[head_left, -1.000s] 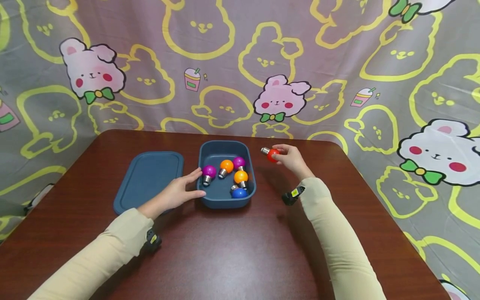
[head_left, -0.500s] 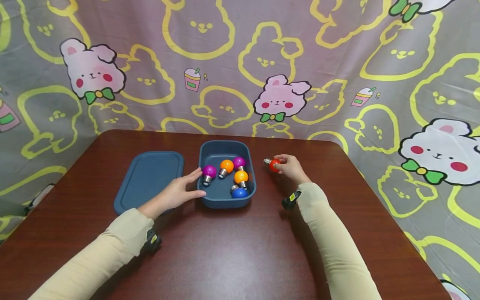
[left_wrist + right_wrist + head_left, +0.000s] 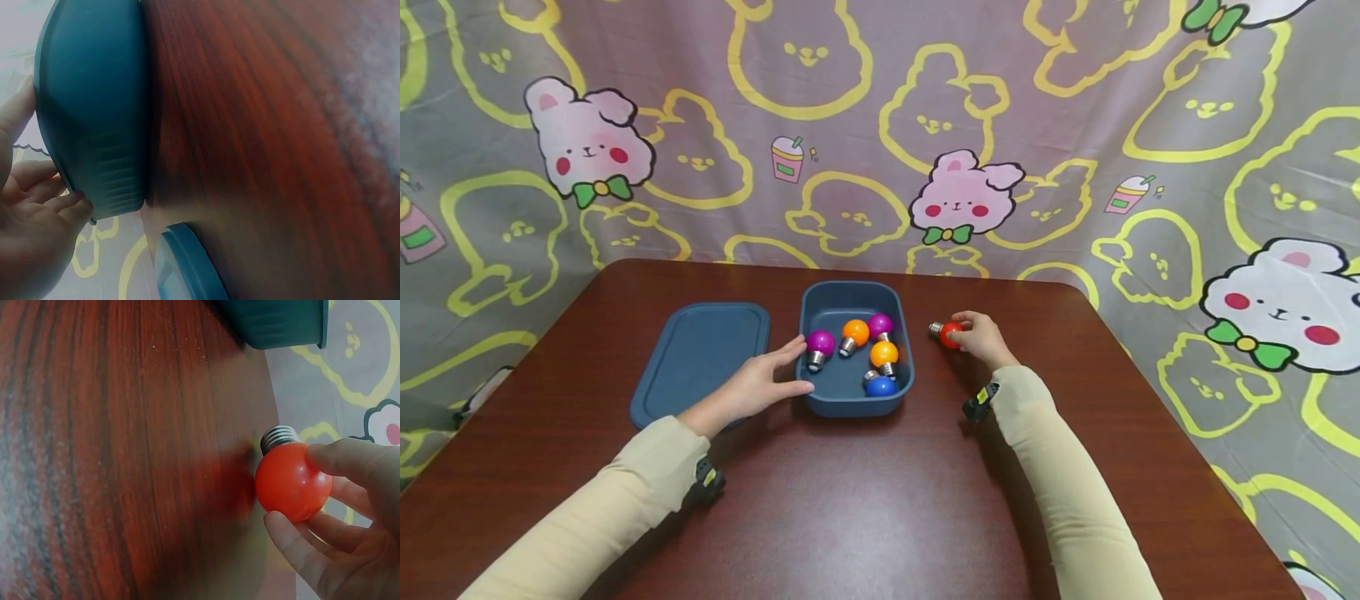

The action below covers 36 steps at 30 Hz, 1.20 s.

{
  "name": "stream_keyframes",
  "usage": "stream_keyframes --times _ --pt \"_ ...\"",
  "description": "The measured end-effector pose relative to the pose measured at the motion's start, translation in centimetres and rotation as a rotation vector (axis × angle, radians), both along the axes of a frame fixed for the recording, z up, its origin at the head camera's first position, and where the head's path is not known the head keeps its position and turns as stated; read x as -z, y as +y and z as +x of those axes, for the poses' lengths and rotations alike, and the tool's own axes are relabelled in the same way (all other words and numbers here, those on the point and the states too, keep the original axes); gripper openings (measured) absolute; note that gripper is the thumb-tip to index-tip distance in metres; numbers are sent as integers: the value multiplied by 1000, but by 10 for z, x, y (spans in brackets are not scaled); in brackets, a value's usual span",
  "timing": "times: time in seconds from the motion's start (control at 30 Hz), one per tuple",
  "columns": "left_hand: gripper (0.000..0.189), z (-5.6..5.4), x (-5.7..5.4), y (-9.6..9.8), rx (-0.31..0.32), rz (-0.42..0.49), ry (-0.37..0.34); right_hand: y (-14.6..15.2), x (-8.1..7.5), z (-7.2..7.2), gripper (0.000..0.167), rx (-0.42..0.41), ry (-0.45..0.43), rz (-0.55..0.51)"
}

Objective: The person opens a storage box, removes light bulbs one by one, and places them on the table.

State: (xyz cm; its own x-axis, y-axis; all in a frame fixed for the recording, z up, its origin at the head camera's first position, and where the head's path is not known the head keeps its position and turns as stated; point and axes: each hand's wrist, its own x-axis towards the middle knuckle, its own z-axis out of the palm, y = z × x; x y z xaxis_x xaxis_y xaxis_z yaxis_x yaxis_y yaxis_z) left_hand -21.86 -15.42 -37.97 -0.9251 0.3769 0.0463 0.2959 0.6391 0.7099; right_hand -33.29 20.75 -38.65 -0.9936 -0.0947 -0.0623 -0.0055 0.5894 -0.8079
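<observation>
My right hand (image 3: 985, 337) holds a red light bulb (image 3: 292, 481) by its round globe, thumb on one side and fingers on the other. The bulb's metal screw base (image 3: 279, 437) points away toward the box side, and the bulb is low at the table just right of the box. My left hand (image 3: 765, 379) rests spread along the left rim of the blue-grey plastic box (image 3: 853, 407), thumb and fingertips touching the edge. Inside the box lie two purple bulbs (image 3: 821, 343), two orange bulbs (image 3: 855, 333) and a blue bulb (image 3: 881, 387).
A flat blue-grey lid (image 3: 703, 354) lies left of the box, partly behind the left forearm. The brown wooden table (image 3: 880, 508) ends at a patterned curtain (image 3: 850, 125) behind and to the sides. Each wrist carries a small black camera (image 3: 981, 402).
My right hand has lowered the red bulb toward the table, slightly nearer me, and since then has hardly moved. The left hand stays at the box rim.
</observation>
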Motion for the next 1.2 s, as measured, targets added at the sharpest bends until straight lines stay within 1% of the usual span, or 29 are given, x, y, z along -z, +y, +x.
stream_keyframes --times 0.2,0.37,0.7,1.2 --pt "75 -1 0 0 -9 -13 -16 -1 -1 0 40 -4 -9 14" --pt "74 -1 -1 1 -7 -12 -13 -1 -1 -1 41 -4 -15 19" --pt "75 0 -3 0 0 -12 -17 0 -2 1 46 -13 -18 45" --pt "76 0 -1 0 7 -2 -15 2 1 -3 49 6 -19 25"
